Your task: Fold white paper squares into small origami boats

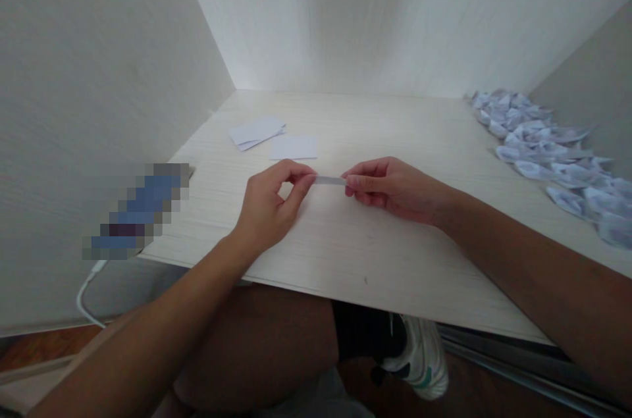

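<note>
Between my two hands a narrow white paper strip [330, 180] is held just above the tabletop. Thumb and fingers of my left hand [271, 202] pinch its left end. The right end sits in the pinch of my right hand [384, 187], its other fingers curled below. How the strip is folded, if it is, cannot be made out. Just beyond my left hand lies a single white paper rectangle [295, 147]. A small stack of similar white papers [257, 133] rests behind it to the left.
A pile of folded white paper pieces [548, 141] spreads along the right side of the white table [316, 266]. At the left edge is a blurred-out device [141, 210] with a white cable [83, 296]. Pale walls enclose the back and sides.
</note>
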### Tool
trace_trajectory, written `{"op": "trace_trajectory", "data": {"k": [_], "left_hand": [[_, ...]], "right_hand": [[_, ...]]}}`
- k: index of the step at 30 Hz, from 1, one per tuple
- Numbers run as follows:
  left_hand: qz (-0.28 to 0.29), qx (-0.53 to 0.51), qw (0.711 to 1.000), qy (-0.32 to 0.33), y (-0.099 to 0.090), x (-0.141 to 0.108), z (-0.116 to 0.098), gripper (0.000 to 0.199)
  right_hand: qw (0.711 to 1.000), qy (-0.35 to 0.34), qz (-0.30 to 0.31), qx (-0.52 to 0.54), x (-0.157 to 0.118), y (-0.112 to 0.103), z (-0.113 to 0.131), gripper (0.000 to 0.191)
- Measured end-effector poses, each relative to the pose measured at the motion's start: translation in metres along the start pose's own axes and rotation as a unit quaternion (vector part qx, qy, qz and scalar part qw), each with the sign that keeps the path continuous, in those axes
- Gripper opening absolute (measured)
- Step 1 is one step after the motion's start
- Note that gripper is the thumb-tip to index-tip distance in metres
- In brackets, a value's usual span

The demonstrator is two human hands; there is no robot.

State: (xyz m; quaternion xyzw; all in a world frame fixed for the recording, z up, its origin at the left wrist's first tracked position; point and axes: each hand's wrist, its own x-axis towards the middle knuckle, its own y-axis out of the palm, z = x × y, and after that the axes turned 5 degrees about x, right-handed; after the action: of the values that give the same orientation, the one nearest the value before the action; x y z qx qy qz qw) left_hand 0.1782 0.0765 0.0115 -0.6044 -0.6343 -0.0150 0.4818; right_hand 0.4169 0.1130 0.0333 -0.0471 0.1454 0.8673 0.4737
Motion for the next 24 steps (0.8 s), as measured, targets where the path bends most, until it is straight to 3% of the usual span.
{"op": "trace_trajectory", "data": {"k": [3,7,19,24], "left_hand": [[0.007,-0.093,0.985,-0.144,0.001,0.002,0.002,0.015],[0.012,-0.163,0.958,-0.235,0.001,0.006,-0.002,0.015],[0.006,-0.291,0.897,-0.333,0.003,0.005,-0.001,0.02],[-0.004,-0.329,0.87,-0.368,0.005,0.008,-0.003,0.022]], "right_hand": [[0.997,-0.034,-0.001,-0.076,0.001,-0.002,-0.002,0.027],[0.983,-0.068,-0.08,-0.147,0.002,-0.001,-0.005,0.025],[0.958,-0.176,-0.15,-0.171,0.003,0.008,-0.013,0.015],[0.954,-0.221,-0.16,-0.126,0.001,0.013,-0.015,0.011]]}}
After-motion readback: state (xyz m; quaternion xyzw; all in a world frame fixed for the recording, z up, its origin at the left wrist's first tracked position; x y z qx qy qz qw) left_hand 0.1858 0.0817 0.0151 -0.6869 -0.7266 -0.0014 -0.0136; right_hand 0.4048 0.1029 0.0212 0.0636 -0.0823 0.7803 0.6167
